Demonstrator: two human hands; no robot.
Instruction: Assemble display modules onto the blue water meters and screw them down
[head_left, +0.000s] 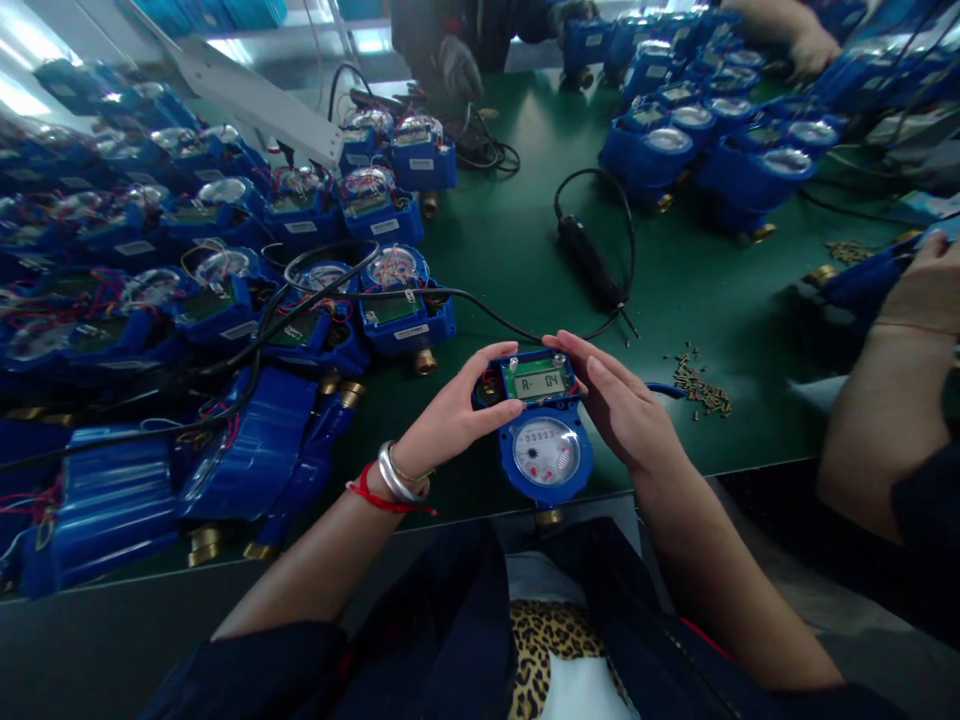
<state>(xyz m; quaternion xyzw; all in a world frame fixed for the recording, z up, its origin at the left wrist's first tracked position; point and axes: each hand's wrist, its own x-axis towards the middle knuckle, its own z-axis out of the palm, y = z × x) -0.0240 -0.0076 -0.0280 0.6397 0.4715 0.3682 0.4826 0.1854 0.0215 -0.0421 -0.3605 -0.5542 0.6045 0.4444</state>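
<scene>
A blue water meter [546, 455] stands at the table's front edge, its round dial facing up and a brass fitting at its near end. Its upper housing is uncovered, and the lit display [538, 384] reads "A- 04". My left hand [466, 405] grips the housing's left side, thumb on the near edge and fingers at the far edge. Against the right side lies my right hand [626, 405], its fingers together and bent around the far corner. Part of the housing is hidden beneath both hands.
Many open blue meters with loose wires [405, 300] fill the left side, crossed by a black cable. A black electric screwdriver [589, 262] lies ahead, with a pile of small screws [701, 387] to the right. Co-workers' hands [930, 280] show at right and across the table.
</scene>
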